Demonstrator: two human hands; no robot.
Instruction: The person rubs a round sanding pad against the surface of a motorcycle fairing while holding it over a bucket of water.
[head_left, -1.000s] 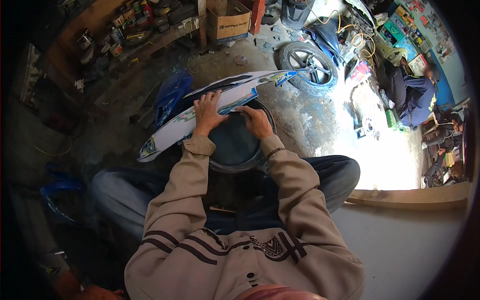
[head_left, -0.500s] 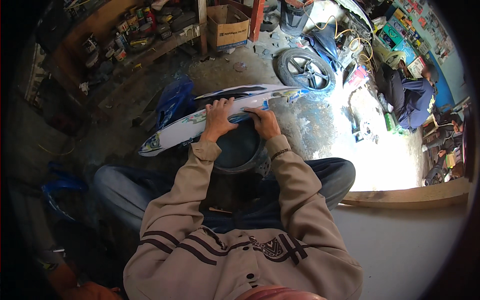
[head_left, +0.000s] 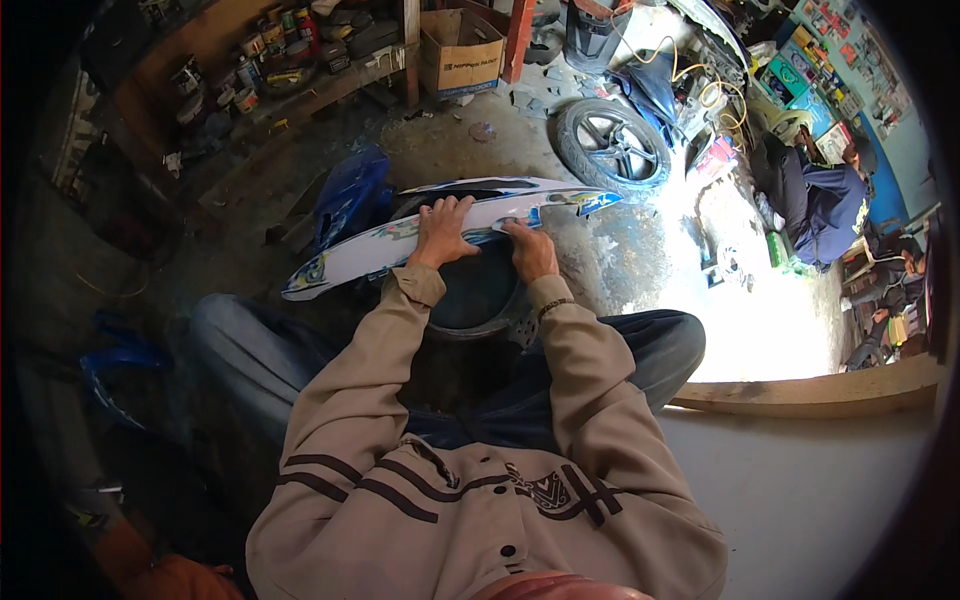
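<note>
A long, curved motorcycle body panel, white with blue and greenish patches, lies slantwise across the space before my knees. My left hand grips its middle, fingers laid over the upper face and thumb spread toward the lower edge. Against the lower edge, to the right, the bent fingers of my right hand press together on the panel's surface. Whatever small thing they may pinch is too hidden to name. Beneath the panel stands a dark round basin, partly covered by it.
Behind the panel lies a blue body part; another blue piece is at the left. A motorcycle wheel rests on the floor ahead. A cardboard box and a shelf of cans stand farther back. A person sits at right.
My right hand has slid slightly right along the panel, its fingers now more bent. The panel's right end has dipped a little nearer. My left hand keeps its grip.
</note>
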